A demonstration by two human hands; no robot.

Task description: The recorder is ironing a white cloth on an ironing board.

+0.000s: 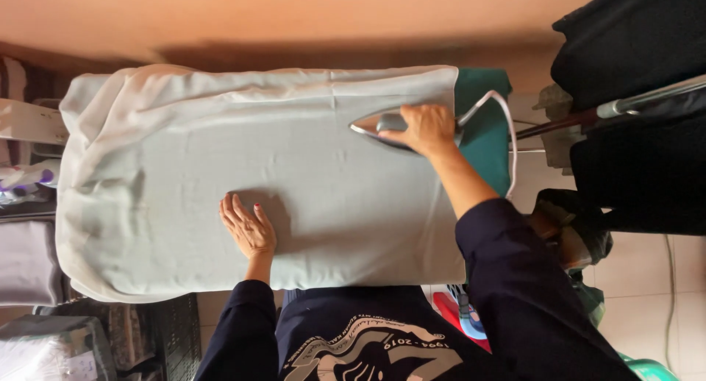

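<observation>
A pale grey-green cloth (184, 153) lies spread over an ironing board whose teal cover (487, 123) shows at the right end. My right hand (425, 128) grips the handle of a silver iron (375, 123) that rests on the cloth near its far right edge, tip pointing left. A white cord (507, 116) loops off the iron's back. My left hand (247, 228) lies flat on the cloth near the front edge, fingers together and stretched out, holding nothing.
Dark garments (632, 50) hang from a metal rail (640, 98) at the right. Folded fabrics (26, 263) are stacked at the left. A peach wall (294, 20) runs behind the board. Tiled floor (654, 300) shows at lower right.
</observation>
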